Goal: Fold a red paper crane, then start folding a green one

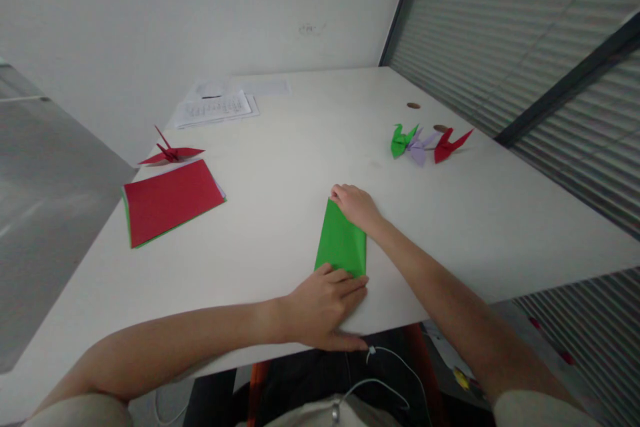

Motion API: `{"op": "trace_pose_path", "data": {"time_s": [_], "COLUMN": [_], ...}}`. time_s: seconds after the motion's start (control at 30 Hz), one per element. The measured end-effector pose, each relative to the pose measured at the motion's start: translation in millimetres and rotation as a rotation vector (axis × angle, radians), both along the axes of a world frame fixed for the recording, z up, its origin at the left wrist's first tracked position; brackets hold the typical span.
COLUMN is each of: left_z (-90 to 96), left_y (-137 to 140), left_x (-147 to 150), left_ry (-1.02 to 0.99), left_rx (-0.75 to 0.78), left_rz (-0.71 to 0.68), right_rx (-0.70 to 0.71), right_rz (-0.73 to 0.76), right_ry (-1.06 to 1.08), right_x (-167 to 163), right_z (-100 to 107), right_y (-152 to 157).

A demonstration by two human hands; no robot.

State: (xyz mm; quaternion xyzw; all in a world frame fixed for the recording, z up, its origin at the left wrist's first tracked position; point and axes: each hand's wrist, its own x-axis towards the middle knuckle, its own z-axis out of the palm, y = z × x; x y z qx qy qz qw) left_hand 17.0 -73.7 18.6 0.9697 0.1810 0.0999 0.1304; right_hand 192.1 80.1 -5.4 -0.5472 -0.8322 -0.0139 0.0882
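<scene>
At the table's near side, we lay our left hand (327,300), fingers slightly apart, on the green paper (344,243); our right hand (356,205) curls at the paper's far end, whether clamped we cannot tell.

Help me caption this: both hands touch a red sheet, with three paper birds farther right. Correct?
Not red: the head view shows the sheet is green. The left hand and right hand do touch it, with three paper birds farther right.

head-worn camera | looks forward and down | hands (327,303) close | table (280,200) beyond | wall (200,7) farthest
</scene>
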Motion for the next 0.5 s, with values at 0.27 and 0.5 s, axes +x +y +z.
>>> {"op": "trace_pose_path", "data": {"time_s": [0.27,0.5], "left_z": [-8.4,-11.2], "left_y": [2,1], "left_x": [0,1], "left_ry": [-0.043,-0.070], "left_rx": [0.017,-0.037], "left_rz": [-0.016,-0.031], "right_rx": [0.024,0.072], "right_rz": [0.019,0.001], "right_ry": [-0.060,-0.114], "right_x": [-1,2], "right_z": [3,5], "right_y": [-3,-4]}}
